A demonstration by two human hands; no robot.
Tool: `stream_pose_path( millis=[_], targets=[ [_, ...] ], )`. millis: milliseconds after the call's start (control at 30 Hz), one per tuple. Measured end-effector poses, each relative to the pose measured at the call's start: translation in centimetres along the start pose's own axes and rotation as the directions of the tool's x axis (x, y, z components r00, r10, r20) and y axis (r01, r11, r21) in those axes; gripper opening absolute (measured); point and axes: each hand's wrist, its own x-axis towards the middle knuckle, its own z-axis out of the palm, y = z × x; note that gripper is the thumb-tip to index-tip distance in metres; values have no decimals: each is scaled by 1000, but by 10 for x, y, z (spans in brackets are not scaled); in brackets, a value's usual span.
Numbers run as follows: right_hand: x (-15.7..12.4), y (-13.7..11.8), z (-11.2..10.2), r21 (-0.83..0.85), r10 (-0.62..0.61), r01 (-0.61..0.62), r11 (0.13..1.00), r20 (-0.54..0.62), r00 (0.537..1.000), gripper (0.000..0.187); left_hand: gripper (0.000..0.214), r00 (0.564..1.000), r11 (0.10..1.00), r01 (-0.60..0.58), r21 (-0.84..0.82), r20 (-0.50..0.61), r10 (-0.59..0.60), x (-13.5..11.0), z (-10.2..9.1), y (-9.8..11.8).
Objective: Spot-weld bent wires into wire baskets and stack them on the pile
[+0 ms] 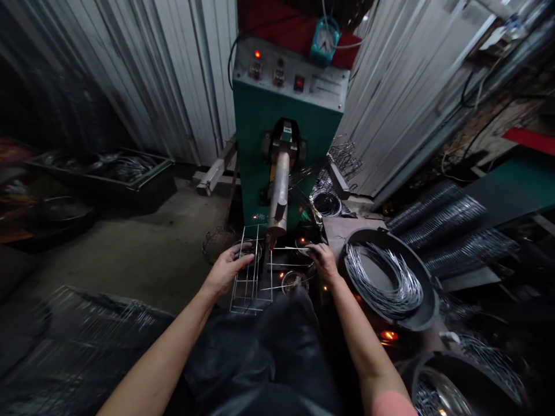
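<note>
A welded wire grid (250, 280) lies flat under the lower electrode arm of a green spot welding machine (277, 115), and its far end reaches the round electrode ram (278, 190). My left hand (226, 268) rests over the grid's left side, its fingers curled around the wires. My right hand (324, 260) pinches thin straight wires (290, 249) that run left toward the ram. Small orange glows show low among the dark machine parts. The grid's near edge sits just above my dark apron (260, 352).
A black round tub of coiled wire (385, 277) stands to my right, with bundled wire coils (446, 225) beyond it. A wire basket (219, 242) sits on the concrete floor (143, 248) left of the machine. Corrugated metal walls (173, 75) flank it.
</note>
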Motion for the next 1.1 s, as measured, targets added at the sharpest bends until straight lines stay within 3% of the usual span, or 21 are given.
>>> stream_pose_path(
  millis=[133, 533, 700, 800, 933, 1100],
  targets=[
    [0, 6, -4, -205, -20, 22, 979, 14, 1000, 25, 53, 1000, 1000, 10, -23, 5, -9, -2, 1, 1],
    [-7, 11, 4, -351, -32, 38, 936, 22, 999, 42, 54, 1000, 998, 22, -65, -13, -23, -6, 6, 3],
    [-25, 23, -2, -364, -100, 52, 930, -113, 989, 41, 52, 1000, 998, 11, -56, -2, -12, -6, 6, 6],
    [-52, 27, -11, -321, -53, -10, 947, -185, 981, 34, 52, 1000, 998, 10, -64, -3, -10, -6, 6, 6],
    [-79, 13, -15, -218, -2, -24, 976, -120, 993, 29, 50, 997, 998, -44, -40, -66, 42, -9, 7, 1],
    [-57, -27, -14, -154, 13, -30, 988, -106, 994, 23, 46, 972, 982, -188, 23, -137, 190, -11, 9, -13]
  ],
)
